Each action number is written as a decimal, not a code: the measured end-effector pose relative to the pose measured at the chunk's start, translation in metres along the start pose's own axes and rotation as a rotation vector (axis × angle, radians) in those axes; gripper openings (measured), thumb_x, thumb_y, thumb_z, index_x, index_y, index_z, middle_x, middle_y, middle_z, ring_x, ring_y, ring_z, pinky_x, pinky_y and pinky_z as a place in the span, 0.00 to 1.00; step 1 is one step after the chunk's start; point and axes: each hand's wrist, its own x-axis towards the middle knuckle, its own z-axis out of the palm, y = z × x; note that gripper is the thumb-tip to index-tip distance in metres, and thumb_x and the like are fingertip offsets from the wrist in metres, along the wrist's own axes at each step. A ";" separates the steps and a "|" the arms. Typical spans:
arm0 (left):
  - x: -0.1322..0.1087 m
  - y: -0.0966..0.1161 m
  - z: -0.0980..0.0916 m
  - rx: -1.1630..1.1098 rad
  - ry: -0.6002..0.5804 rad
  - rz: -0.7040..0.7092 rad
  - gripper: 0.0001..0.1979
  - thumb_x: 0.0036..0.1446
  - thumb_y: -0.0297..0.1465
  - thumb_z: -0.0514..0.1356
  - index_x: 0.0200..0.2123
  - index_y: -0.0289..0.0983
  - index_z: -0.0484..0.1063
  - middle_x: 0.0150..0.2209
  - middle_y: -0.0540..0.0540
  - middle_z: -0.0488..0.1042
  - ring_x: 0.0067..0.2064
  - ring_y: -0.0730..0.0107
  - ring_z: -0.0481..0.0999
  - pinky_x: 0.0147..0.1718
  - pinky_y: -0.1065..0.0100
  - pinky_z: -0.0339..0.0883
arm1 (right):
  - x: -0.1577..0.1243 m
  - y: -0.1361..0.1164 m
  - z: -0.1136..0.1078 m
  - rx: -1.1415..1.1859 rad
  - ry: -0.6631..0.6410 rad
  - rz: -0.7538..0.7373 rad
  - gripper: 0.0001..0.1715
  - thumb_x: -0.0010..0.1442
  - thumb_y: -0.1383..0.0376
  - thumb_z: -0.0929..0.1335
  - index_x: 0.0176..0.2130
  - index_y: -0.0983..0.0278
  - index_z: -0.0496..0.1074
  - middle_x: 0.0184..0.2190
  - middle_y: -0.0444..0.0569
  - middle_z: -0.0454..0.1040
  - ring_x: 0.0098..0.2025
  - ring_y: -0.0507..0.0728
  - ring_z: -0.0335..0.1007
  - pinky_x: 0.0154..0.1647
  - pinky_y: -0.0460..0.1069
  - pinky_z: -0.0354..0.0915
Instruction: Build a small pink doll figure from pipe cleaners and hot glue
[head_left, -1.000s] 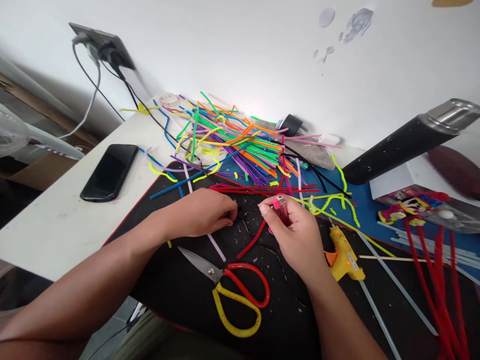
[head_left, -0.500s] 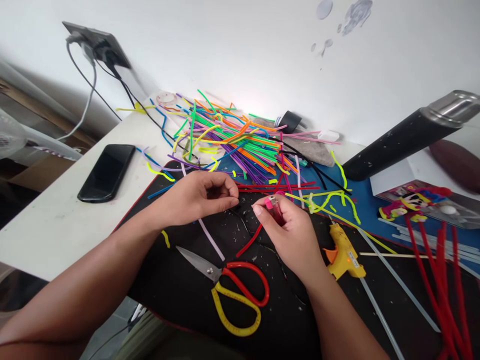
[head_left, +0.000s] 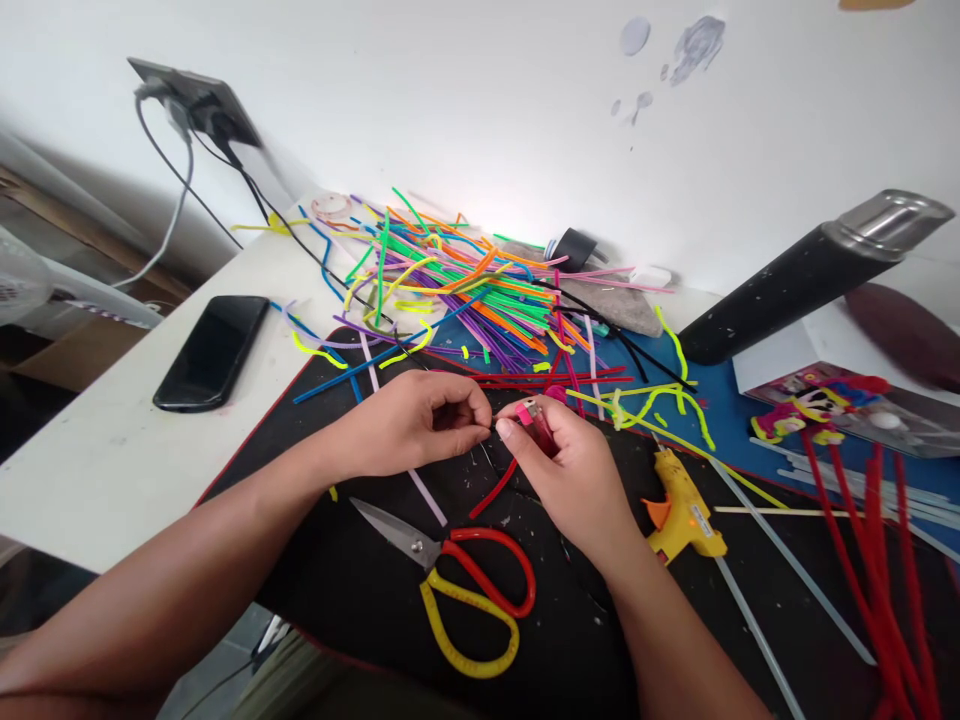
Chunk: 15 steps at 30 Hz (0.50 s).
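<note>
My left hand [head_left: 424, 425] has its thumb and forefinger pinched together; what sits between them is too small to make out. Almost touching it is my right hand [head_left: 566, 460], with its fingers curled round a pink-red lighter [head_left: 529, 412] whose metal top shows above the thumb. The right thumb and fingertip also meet close to the left fingertips. Below both hands, open scissors [head_left: 480, 590] with one red and one yellow handle lie on the black mat [head_left: 360, 610]. A short red pipe cleaner [head_left: 493, 490] and a lilac one [head_left: 427, 497] lie under the hands.
Behind the hands is a heap of coloured pipe cleaners [head_left: 480, 290]. A phone [head_left: 211, 352] lies left. To the right are a yellow glue gun [head_left: 684, 510], glue sticks [head_left: 795, 560], red pipe cleaners [head_left: 874, 560], a small colourful figure [head_left: 817, 408] and a leaning black flask [head_left: 795, 280].
My left hand has moved slightly right and down, so its fingertips now nearly meet those of my right hand. The lighter remains in my right hand. The view has shifted a little.
</note>
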 end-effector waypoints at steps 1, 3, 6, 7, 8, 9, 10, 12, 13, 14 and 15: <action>0.000 0.000 0.000 0.004 0.002 0.002 0.07 0.64 0.34 0.62 0.37 0.36 0.76 0.29 0.52 0.73 0.28 0.74 0.68 0.28 0.74 0.63 | 0.000 0.000 0.000 -0.003 0.001 -0.001 0.11 0.68 0.57 0.70 0.40 0.61 0.78 0.32 0.46 0.81 0.32 0.56 0.75 0.36 0.48 0.68; 0.000 0.000 -0.001 0.018 0.010 0.006 0.07 0.64 0.34 0.62 0.37 0.36 0.76 0.28 0.52 0.73 0.28 0.74 0.68 0.28 0.74 0.63 | 0.000 0.000 0.000 -0.007 -0.002 -0.003 0.11 0.69 0.57 0.70 0.40 0.61 0.78 0.32 0.46 0.80 0.32 0.56 0.74 0.35 0.48 0.68; 0.000 0.000 -0.001 0.028 0.009 0.006 0.06 0.64 0.33 0.62 0.37 0.36 0.76 0.28 0.52 0.73 0.27 0.75 0.68 0.27 0.74 0.62 | 0.001 0.000 0.000 -0.006 -0.006 -0.003 0.11 0.68 0.57 0.70 0.40 0.61 0.78 0.31 0.46 0.80 0.32 0.56 0.74 0.34 0.48 0.68; 0.000 0.000 -0.001 0.025 0.005 0.004 0.06 0.64 0.33 0.62 0.37 0.36 0.76 0.28 0.52 0.72 0.27 0.75 0.68 0.27 0.74 0.62 | 0.001 0.000 0.000 -0.009 -0.009 -0.001 0.11 0.68 0.57 0.70 0.40 0.61 0.78 0.31 0.46 0.80 0.32 0.56 0.74 0.34 0.48 0.68; 0.000 0.000 -0.001 0.020 0.001 0.002 0.06 0.64 0.33 0.62 0.37 0.36 0.76 0.28 0.52 0.72 0.27 0.75 0.68 0.27 0.74 0.62 | 0.000 0.000 0.000 -0.014 -0.011 0.000 0.10 0.68 0.57 0.70 0.39 0.61 0.78 0.31 0.46 0.80 0.31 0.56 0.74 0.34 0.48 0.68; -0.001 0.000 -0.001 0.017 -0.002 0.001 0.06 0.63 0.33 0.62 0.37 0.36 0.76 0.28 0.52 0.72 0.27 0.75 0.68 0.27 0.74 0.62 | 0.000 0.000 0.000 -0.020 -0.013 0.003 0.10 0.68 0.57 0.70 0.39 0.61 0.77 0.30 0.45 0.79 0.31 0.56 0.74 0.33 0.48 0.67; -0.001 0.000 0.000 0.015 -0.003 0.001 0.06 0.63 0.33 0.62 0.37 0.36 0.76 0.28 0.52 0.73 0.27 0.75 0.68 0.27 0.74 0.63 | 0.000 0.000 0.001 -0.026 -0.016 0.006 0.10 0.68 0.57 0.70 0.38 0.61 0.77 0.30 0.45 0.78 0.30 0.56 0.73 0.33 0.48 0.67; -0.001 -0.001 0.000 0.013 -0.002 0.001 0.06 0.64 0.33 0.63 0.37 0.36 0.76 0.28 0.52 0.73 0.28 0.74 0.69 0.28 0.74 0.63 | 0.000 -0.001 0.001 -0.034 -0.015 0.013 0.11 0.68 0.57 0.69 0.37 0.61 0.76 0.28 0.44 0.76 0.29 0.55 0.71 0.31 0.48 0.65; -0.001 -0.001 0.000 0.011 0.002 0.000 0.06 0.64 0.33 0.63 0.37 0.36 0.77 0.28 0.52 0.73 0.28 0.74 0.69 0.28 0.74 0.63 | 0.000 -0.001 0.002 -0.034 -0.016 0.017 0.11 0.68 0.57 0.69 0.36 0.61 0.76 0.27 0.44 0.75 0.28 0.55 0.70 0.31 0.48 0.64; -0.001 -0.002 0.000 0.007 0.008 -0.002 0.07 0.64 0.34 0.63 0.38 0.36 0.77 0.28 0.51 0.74 0.28 0.74 0.69 0.28 0.73 0.64 | 0.000 -0.002 0.002 -0.032 -0.016 0.021 0.11 0.67 0.57 0.69 0.36 0.61 0.75 0.26 0.43 0.74 0.28 0.54 0.69 0.30 0.48 0.64; -0.001 -0.003 0.000 -0.003 0.015 -0.004 0.07 0.64 0.34 0.63 0.38 0.36 0.77 0.29 0.51 0.74 0.28 0.74 0.70 0.28 0.73 0.64 | 0.000 -0.002 0.002 -0.028 -0.017 0.025 0.11 0.67 0.57 0.69 0.35 0.61 0.75 0.26 0.43 0.73 0.27 0.54 0.68 0.29 0.48 0.63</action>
